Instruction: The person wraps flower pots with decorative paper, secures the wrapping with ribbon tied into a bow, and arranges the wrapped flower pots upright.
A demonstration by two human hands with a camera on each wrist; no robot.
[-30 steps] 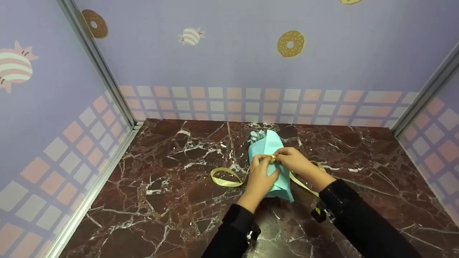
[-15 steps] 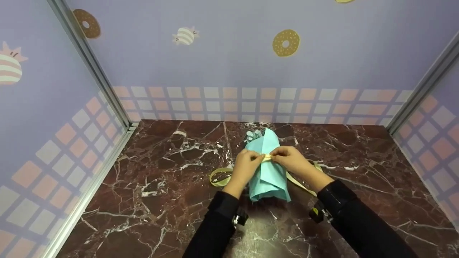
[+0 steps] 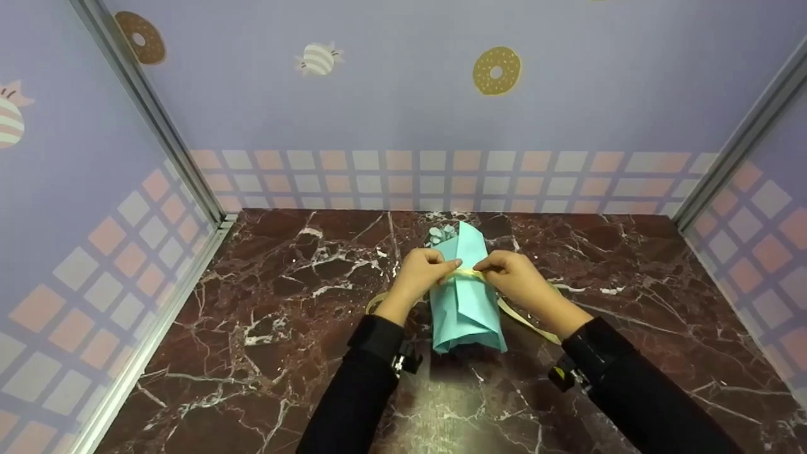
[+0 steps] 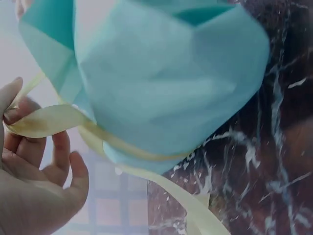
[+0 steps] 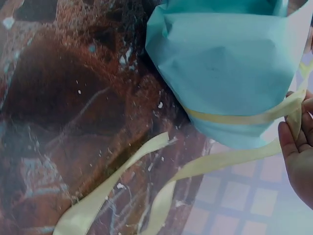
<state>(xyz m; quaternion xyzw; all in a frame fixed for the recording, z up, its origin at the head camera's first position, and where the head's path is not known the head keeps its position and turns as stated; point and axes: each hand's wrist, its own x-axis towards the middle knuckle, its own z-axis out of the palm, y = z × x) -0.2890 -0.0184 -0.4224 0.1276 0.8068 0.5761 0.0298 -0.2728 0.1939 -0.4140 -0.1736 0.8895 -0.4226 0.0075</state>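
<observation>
Left hand (image 3: pixel 416 272) and right hand (image 3: pixel 512 275), head view: each pinches the yellow ribbon (image 3: pixel 468 273) where it crosses the front of a turquoise wrapper (image 3: pixel 477 306), which lies on the marbled worktop (image 3: pixel 302 372) between them, its far end towards the patterned wall (image 3: pixel 403 113). The wrapper serves as the container; pale grey-green foliage (image 3: pixel 439 235) protrudes from its far end, the remaining contents being concealed. The step in hand is judged to be the tying of the ribbon about the wrapper; the next move would call for steady tension on both sides, so that the band neither slackens nor slides. Left wrist view: thumb and forefinger grip a twisted length of ribbon, the other fingers loosely bent; one strand follows the wrapper, another descends towards the worktop. Right wrist view: the ribbon band skirts the wrapper and reaches the fingers at the frame's edge, partly cut off; a frayed ribbon end lies apart from the wrapper, and the interior of the folds cannot be made out.
</observation>
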